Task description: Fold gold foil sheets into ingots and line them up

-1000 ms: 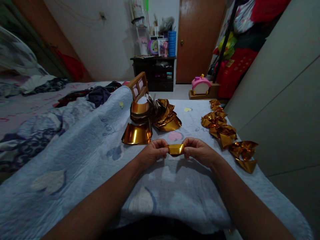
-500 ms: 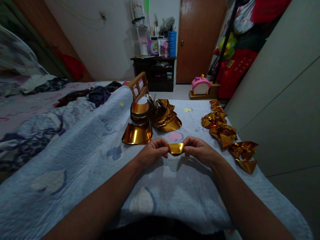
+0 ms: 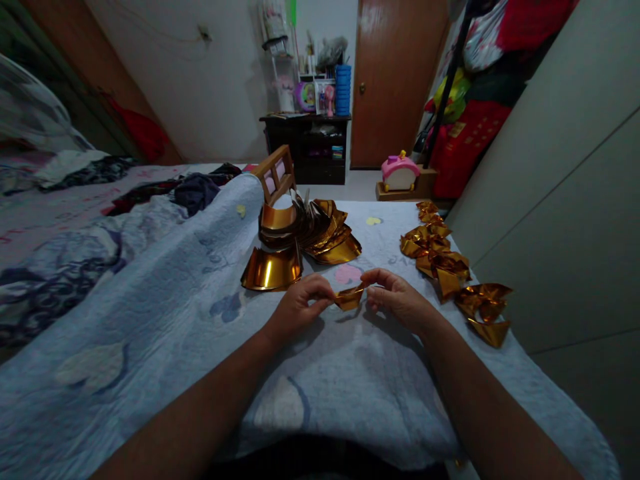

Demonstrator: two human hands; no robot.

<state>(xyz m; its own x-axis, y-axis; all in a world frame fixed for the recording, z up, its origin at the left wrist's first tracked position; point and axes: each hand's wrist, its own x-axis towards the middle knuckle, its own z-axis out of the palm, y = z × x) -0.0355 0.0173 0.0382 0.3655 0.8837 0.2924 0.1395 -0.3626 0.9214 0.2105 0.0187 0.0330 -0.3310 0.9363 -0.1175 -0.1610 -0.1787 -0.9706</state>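
A small folded piece of gold foil paper [image 3: 349,299] is held up between my two hands, just above the quilt. My left hand [image 3: 306,301] pinches its left end between thumb and fingers. At the opposite end, the fingertips of my right hand [image 3: 393,297] grip the upper right corner, the thumb a little lower. Beyond my left hand lies a stack of curved gold foil sheets [image 3: 273,269], with more fanned foil sheets [image 3: 333,233] behind it. Off to the right, a row of folded gold foil pieces [image 3: 440,260] runs along the quilt's edge.
A light blue quilt [image 3: 200,373] covers the surface under my hands. A small wooden frame [image 3: 277,175] stands behind the sheets. Past the far edge is a pink toy [image 3: 401,172]. A pale cabinet panel [image 3: 565,200] rises close on the right, and rumpled clothes [image 3: 195,192] lie on the left.
The foil piece has tilted, its right end now higher than its left. My right fingers have shifted to its upper right corner, and my left hand has moved slightly left.
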